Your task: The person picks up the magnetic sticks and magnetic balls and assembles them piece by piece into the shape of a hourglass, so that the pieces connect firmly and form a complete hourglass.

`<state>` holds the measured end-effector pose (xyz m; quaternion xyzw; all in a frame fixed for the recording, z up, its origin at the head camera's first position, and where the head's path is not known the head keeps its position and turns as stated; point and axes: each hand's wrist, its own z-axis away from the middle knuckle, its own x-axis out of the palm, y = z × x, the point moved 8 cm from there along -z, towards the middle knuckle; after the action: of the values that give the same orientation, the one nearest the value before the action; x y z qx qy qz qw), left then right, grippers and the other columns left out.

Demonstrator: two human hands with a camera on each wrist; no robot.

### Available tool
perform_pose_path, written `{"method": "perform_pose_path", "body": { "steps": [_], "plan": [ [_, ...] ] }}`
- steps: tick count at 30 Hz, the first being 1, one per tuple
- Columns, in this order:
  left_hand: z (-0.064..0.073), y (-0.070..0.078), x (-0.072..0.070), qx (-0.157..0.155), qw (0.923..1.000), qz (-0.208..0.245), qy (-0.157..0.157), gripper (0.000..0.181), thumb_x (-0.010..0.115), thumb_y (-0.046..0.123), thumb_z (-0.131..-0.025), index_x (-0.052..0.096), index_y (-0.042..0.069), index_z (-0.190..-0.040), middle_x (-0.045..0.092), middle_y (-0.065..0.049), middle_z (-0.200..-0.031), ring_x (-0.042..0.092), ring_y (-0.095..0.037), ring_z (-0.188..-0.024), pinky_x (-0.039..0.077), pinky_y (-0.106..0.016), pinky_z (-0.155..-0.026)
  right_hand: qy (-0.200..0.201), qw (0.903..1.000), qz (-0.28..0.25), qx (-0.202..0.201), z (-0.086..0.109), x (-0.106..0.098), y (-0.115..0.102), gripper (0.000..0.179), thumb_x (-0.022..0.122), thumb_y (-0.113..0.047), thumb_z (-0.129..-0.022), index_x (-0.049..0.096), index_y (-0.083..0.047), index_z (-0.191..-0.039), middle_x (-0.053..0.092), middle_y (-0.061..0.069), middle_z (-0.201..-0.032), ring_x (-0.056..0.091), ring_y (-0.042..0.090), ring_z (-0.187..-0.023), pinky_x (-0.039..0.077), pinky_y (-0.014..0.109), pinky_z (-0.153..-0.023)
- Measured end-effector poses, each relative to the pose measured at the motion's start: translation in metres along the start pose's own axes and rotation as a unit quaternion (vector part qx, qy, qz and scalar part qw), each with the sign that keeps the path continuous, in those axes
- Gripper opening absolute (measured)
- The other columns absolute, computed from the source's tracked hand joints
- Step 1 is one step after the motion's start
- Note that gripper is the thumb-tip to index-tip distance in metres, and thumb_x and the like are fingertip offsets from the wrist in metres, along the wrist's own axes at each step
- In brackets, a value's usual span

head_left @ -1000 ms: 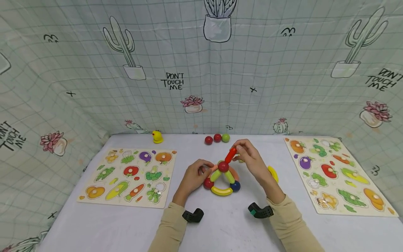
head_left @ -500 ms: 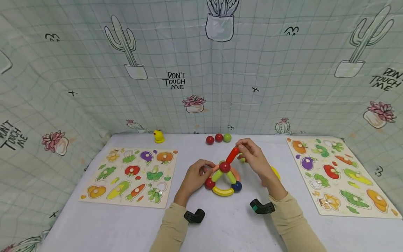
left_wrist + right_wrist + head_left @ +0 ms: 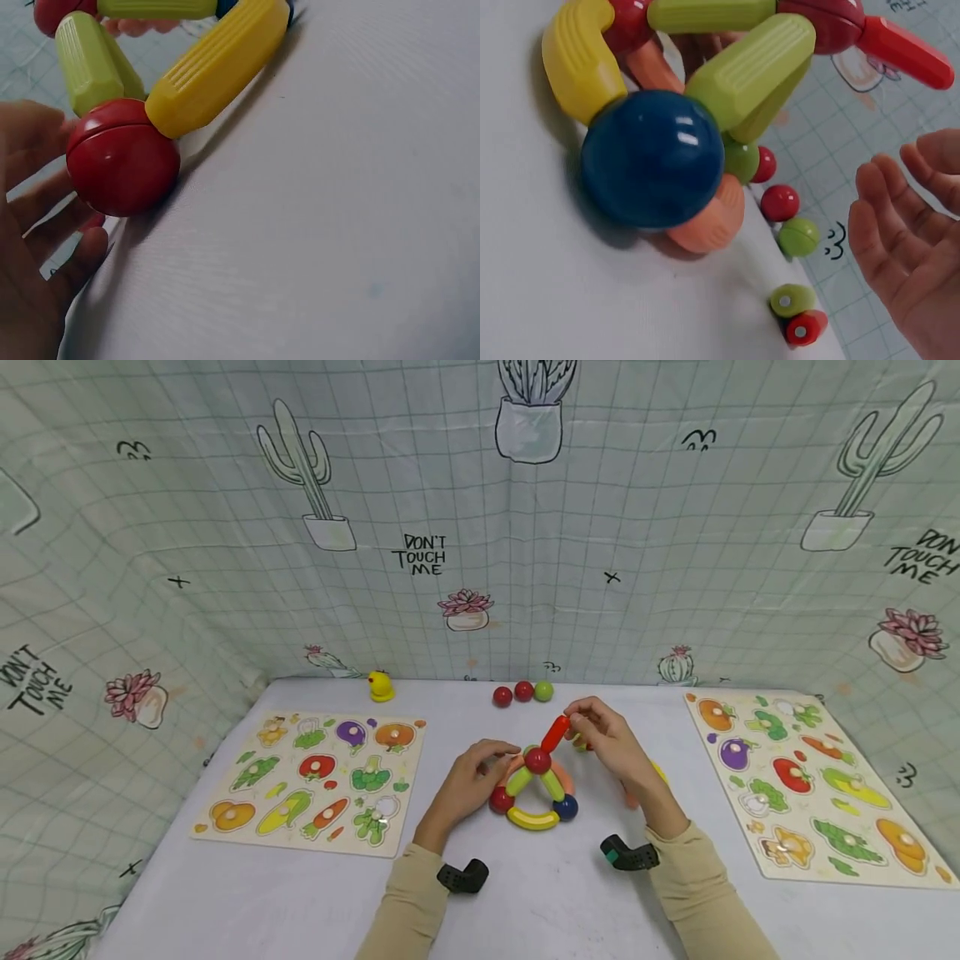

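In the head view, a frame of magnetic sticks and balls stands mid-table. Yellow curved stick (image 3: 533, 819) links a red ball (image 3: 501, 799) and a blue ball (image 3: 652, 159) at its base. Light green sticks (image 3: 552, 785) slope up to a red top ball (image 3: 537, 760), from which a red stick (image 3: 556, 734) juts up to the right. My right hand (image 3: 611, 743) is beside that stick's free end, fingers loosely bent; the right wrist view shows a gap between them. My left hand (image 3: 467, 785) is beside the frame's left side, fingers spread behind the lower red ball (image 3: 124, 159).
Two vegetable puzzle boards lie left (image 3: 281, 814) and right (image 3: 780, 793). At the back edge stand a yellow duck (image 3: 381, 686), two red balls (image 3: 502, 697) and a green ball (image 3: 543, 691). Loose green (image 3: 791, 300) and red sticks (image 3: 806, 328) lie beyond the frame.
My right fingers have come off the red stick, which stays up on the top ball. My left fingertips have eased slightly from the frame. The head view has shifted a little.
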<state>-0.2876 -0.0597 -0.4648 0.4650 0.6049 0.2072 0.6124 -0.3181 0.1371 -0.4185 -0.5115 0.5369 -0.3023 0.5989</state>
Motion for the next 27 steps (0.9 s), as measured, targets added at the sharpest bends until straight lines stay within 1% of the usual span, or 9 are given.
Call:
{"method": "perform_pose_path", "body": {
  "steps": [2,5,8,12,16,19,22,25,27],
  "plan": [
    [0.000,0.002,0.000,0.002,0.9999,-0.003,-0.010,0.025,0.050,0.028,-0.098,0.063,0.024,-0.119,0.061,0.007,-0.122,0.052,-0.010,-0.104,0.045,-0.025,-0.083,-0.002,0.9999,0.015,0.002,-0.003,-0.002,0.003,0.030,0.045,-0.028,-0.100,0.050,-0.004,-0.119,0.058,0.019,-0.103,0.057,0.039,-0.095,0.051,0.039,-0.078],
    [0.001,0.003,-0.001,0.003,0.9995,-0.029,-0.013,0.022,0.054,0.026,-0.096,0.066,0.023,-0.114,0.063,0.006,-0.116,0.053,-0.009,-0.096,0.045,-0.022,-0.078,-0.010,0.9988,0.049,0.003,-0.009,-0.003,0.008,0.029,0.046,-0.024,-0.100,0.050,-0.002,-0.118,0.057,0.020,-0.106,0.058,0.037,-0.094,0.051,0.036,-0.073],
    [0.003,0.004,-0.004,-0.005,0.9984,-0.057,0.002,0.020,0.061,0.024,-0.092,0.069,0.021,-0.110,0.065,0.005,-0.108,0.054,-0.009,-0.086,0.045,-0.018,-0.073,-0.019,0.9962,0.085,0.005,-0.019,-0.004,0.013,0.028,0.048,-0.021,-0.099,0.051,0.000,-0.117,0.057,0.018,-0.107,0.058,0.034,-0.093,0.050,0.033,-0.070],
    [0.002,0.008,-0.005,-0.008,0.9955,-0.089,0.031,0.020,0.066,0.023,-0.089,0.070,0.017,-0.107,0.065,0.002,-0.096,0.055,-0.008,-0.079,0.046,-0.017,-0.069,-0.013,0.9863,0.164,0.002,-0.035,-0.010,0.013,0.024,0.049,-0.018,-0.098,0.054,-0.001,-0.114,0.060,0.014,-0.107,0.058,0.029,-0.096,0.048,0.034,-0.075],
    [0.005,0.011,-0.005,-0.022,0.9934,-0.105,0.040,0.020,0.068,0.020,-0.087,0.069,0.015,-0.106,0.062,0.001,-0.090,0.054,-0.008,-0.075,0.044,-0.017,-0.064,-0.008,0.9729,0.231,-0.003,-0.045,-0.014,0.010,0.021,0.050,-0.016,-0.097,0.056,-0.001,-0.111,0.061,0.013,-0.106,0.057,0.029,-0.098,0.048,0.040,-0.081],
    [0.006,0.013,-0.005,-0.033,0.9917,-0.120,0.032,0.020,0.066,0.020,-0.088,0.066,0.015,-0.107,0.061,0.001,-0.090,0.051,-0.009,-0.073,0.042,-0.017,-0.062,-0.009,0.9628,0.270,0.007,-0.048,-0.017,0.011,0.021,0.051,-0.015,-0.095,0.056,-0.001,-0.110,0.062,0.014,-0.104,0.058,0.028,-0.093,0.049,0.040,-0.079],
    [0.003,0.017,-0.004,-0.029,0.9899,-0.138,0.010,0.025,0.063,0.025,-0.090,0.064,0.014,-0.114,0.061,0.000,-0.096,0.051,-0.011,-0.076,0.042,-0.020,-0.064,-0.016,0.9523,0.303,0.036,-0.048,-0.020,0.016,0.022,0.051,-0.015,-0.094,0.056,-0.001,-0.110,0.061,0.016,-0.102,0.057,0.025,-0.085,0.049,0.035,-0.071],
    [-0.003,0.018,0.001,-0.022,0.9876,-0.154,-0.022,0.033,0.060,0.030,-0.093,0.062,0.016,-0.122,0.060,-0.001,-0.105,0.051,-0.011,-0.082,0.044,-0.024,-0.069,-0.041,0.9426,0.324,0.069,-0.044,-0.022,0.024,0.025,0.051,-0.014,-0.092,0.056,0.001,-0.112,0.059,0.018,-0.101,0.055,0.024,-0.080,0.048,0.033,-0.068],
    [-0.007,0.018,0.004,-0.019,0.9865,-0.157,-0.040,0.036,0.060,0.029,-0.093,0.059,0.017,-0.126,0.059,-0.002,-0.109,0.051,-0.012,-0.085,0.045,-0.024,-0.073,-0.064,0.9366,0.335,0.078,-0.041,-0.022,0.028,0.028,0.050,-0.012,-0.092,0.056,0.004,-0.114,0.058,0.020,-0.102,0.055,0.024,-0.079,0.048,0.033,-0.068]
  ]
}}
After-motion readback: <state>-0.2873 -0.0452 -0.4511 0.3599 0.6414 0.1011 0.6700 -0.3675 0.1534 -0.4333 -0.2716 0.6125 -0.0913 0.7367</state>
